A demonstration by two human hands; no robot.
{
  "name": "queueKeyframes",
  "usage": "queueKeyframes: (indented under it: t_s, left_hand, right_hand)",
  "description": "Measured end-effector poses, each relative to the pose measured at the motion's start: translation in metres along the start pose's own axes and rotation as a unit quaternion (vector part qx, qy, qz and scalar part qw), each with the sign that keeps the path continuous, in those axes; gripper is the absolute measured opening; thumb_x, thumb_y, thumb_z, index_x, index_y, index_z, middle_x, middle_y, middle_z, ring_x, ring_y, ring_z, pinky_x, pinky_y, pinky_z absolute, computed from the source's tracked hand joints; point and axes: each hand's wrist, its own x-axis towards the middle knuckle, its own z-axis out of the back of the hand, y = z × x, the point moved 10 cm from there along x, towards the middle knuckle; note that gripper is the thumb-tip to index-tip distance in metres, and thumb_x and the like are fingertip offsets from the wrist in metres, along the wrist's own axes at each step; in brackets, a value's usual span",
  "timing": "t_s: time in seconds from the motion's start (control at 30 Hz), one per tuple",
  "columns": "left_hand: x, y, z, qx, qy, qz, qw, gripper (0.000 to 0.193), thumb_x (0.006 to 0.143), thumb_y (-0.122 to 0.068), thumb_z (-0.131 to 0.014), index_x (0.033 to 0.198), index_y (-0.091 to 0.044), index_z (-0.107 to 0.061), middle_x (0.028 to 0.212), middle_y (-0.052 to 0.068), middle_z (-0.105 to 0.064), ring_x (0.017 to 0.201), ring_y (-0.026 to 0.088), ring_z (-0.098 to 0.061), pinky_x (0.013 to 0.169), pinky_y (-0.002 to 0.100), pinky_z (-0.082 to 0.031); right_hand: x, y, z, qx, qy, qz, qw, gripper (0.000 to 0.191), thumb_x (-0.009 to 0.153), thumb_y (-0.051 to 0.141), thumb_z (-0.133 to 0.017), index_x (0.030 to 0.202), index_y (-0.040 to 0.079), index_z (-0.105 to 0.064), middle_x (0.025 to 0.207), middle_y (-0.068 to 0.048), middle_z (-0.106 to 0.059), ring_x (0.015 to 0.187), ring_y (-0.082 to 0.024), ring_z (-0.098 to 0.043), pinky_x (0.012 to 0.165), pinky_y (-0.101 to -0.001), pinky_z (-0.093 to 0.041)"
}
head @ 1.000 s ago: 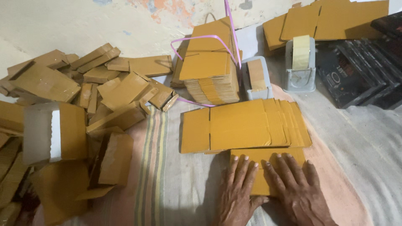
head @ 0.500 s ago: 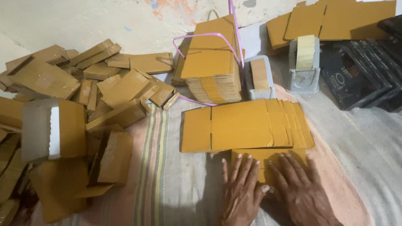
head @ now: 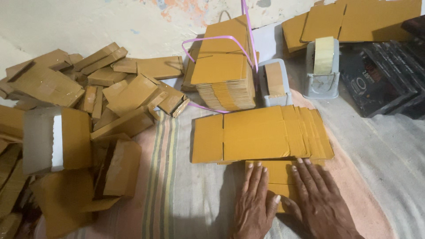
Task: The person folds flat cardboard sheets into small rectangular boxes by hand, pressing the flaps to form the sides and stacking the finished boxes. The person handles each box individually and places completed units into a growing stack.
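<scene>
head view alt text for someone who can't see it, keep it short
Both hands, left hand and right hand, press flat on a brown cardboard blank lying on a cloth. Beyond it lie fanned flat blanks, a strapped stack and two tape dispensers; folded boxes are piled at left.

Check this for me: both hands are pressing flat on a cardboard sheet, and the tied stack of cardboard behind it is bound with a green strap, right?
Not quite. The strap around the tied stack is pink, not green, as the head view shows. The rest holds: the left hand and right hand both press flat on a cardboard sheet.
</scene>
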Motion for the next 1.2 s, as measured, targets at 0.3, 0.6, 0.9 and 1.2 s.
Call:
queueKeyframes:
  t_s: [0.3,0.6,0.9,1.2]
  left_hand:
    - [0.025,-0.016,0.026,0.158,-0.101,-0.012,0.982,0.077,0.108,-0.054,-0.032,0.156,0.005,-0.016,0.167,0.025,-0.008,0.155,0.04,0.0,0.123,0.059,-0.007]
    - [0.024,-0.012,0.012,-0.017,0.106,0.108,0.988,0.077,0.106,-0.047,-0.035,0.161,0.001,-0.013,0.172,0.023,0.0,0.158,0.039,0.006,0.12,0.062,-0.01]
    - [0.015,-0.016,0.016,-0.041,0.048,0.071,0.995,0.07,0.107,-0.038,-0.042,0.159,0.007,-0.023,0.17,0.027,-0.008,0.158,0.043,-0.001,0.119,0.062,-0.019]
    - [0.014,-0.016,0.014,-0.028,0.051,0.067,0.996,0.07,0.106,-0.04,-0.041,0.159,0.002,-0.024,0.171,0.025,-0.007,0.159,0.042,-0.001,0.119,0.062,-0.019]
  right_hand:
    - [0.0,-0.013,-0.028,-0.048,0.171,-0.068,0.982,0.088,0.088,0.063,-0.034,0.15,0.001,-0.038,0.162,-0.022,-0.031,0.152,-0.033,-0.025,0.108,-0.0465,-0.035]
    - [-0.001,-0.01,-0.02,-0.041,0.189,-0.09,0.977,0.087,0.085,0.066,-0.038,0.153,0.013,-0.04,0.161,-0.015,-0.033,0.152,-0.029,-0.024,0.111,-0.0482,-0.034]
    - [0.004,-0.005,-0.017,-0.038,0.156,-0.031,0.987,0.081,0.088,0.061,-0.034,0.154,0.014,-0.036,0.161,-0.018,-0.03,0.151,-0.032,-0.024,0.107,-0.0505,-0.034]
    - [0.002,-0.009,-0.022,-0.045,0.209,-0.069,0.974,0.08,0.088,0.062,-0.038,0.154,0.018,-0.035,0.162,-0.014,-0.031,0.152,-0.029,-0.021,0.11,-0.0464,-0.032]
